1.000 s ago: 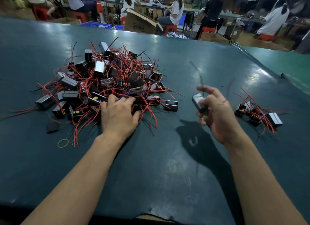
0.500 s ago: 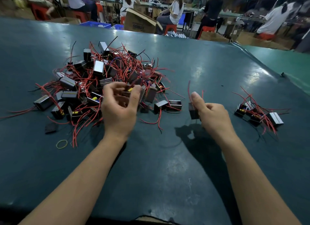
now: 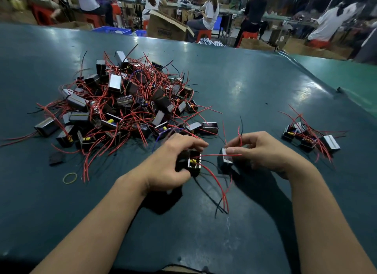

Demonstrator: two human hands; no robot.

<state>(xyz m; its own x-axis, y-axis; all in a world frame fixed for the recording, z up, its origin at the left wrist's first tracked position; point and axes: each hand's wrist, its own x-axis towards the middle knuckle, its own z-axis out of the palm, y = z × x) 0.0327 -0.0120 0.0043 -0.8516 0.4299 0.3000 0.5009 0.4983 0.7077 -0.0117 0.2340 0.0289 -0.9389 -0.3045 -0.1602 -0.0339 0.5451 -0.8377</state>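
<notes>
Head view, looking down along two bare forearms onto a dark teal surface (image 3: 234, 94).

The left hand (image 3: 167, 165) is closed around a small black box (image 3: 193, 163). The box's open face is turned up, with a yellow part visible inside. Red and black leads (image 3: 220, 188) trail from it toward the near edge. Just to its right, the right hand (image 3: 267, 151) grips a second box (image 3: 225, 161), with the thumb on its metal top edge and the fingertips pinching thin red wires upright. Both boxes sit close together at mid-scene and appear lifted off the surface, with shadows beneath them. One red lead runs from the left box across toward the right one.

On the far left lies a large pile of boxes (image 3: 126, 102), tangled in red wire. On the right, well apart, sits a small cluster of boxes (image 3: 308, 137). Near the left side are a yellow rubber band (image 3: 69, 178) and a flat black piece (image 3: 57, 157). Seated people work at benches in the far background.

Likely trouble from here:
- With the boxes this close, the loose leads could snag each other, and pulling the hands apart could strain a lead where it joins its box.
- The trailing leads could catch wires at the edge of the pile and drag other boxes out.
- A thumb-and-fingertip hold may let the second box twist or drop.
</notes>
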